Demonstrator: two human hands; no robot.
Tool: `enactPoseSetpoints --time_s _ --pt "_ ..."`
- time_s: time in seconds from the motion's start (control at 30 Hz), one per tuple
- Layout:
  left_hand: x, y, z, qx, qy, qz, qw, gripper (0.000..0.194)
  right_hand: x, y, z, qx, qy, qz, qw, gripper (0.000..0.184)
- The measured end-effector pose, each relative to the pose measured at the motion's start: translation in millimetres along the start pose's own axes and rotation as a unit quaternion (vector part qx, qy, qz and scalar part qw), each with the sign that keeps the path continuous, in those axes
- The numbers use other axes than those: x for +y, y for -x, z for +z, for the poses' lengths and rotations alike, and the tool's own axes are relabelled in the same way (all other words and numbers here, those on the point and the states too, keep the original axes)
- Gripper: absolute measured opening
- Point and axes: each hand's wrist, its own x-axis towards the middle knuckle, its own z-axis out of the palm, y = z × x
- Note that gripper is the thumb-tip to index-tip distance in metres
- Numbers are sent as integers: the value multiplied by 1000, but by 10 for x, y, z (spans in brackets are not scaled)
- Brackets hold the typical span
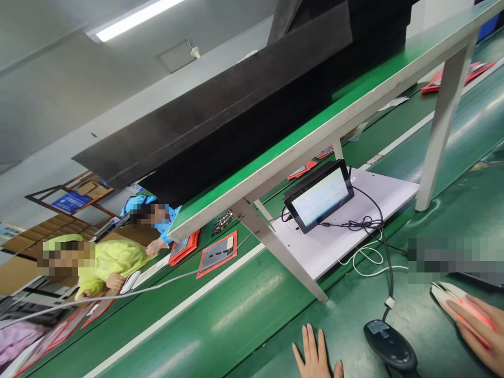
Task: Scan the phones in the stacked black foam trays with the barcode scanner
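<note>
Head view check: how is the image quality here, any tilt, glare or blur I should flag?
Head view: frame strongly tilted; ceiling light strip blown out; soft glare streaks on the green belt; small screen washed pale, unreadable; pixelated patches over two co-workers and at right; right hand glows red over a white device; left hand cropped at the bottom edge.

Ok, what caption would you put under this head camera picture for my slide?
Left hand flat on the green bench, right hand on a red-glowing white device, black scanner between, small screen behind.
</note>
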Motion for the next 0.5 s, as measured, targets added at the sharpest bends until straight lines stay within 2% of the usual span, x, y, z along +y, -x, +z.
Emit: enactPoseSetpoints --time_s 0.07,0.1,0.33,0.5 --pt "-8 5 14 -4 -5 0 1000 47 14 -44 -19 30 43 -71 996 51" --pt "-12 8 21 -5 -7 2 1000 47 19 -61 -28 31 52 -79 995 50" --pt "8 -5 -15 18 13 7 1000 44 -3 -145 -97 42 73 -101 991 52" --pt "36 -17 -62 13 19 0 1000 44 1 -139 -92 43 78 -100 991 52"
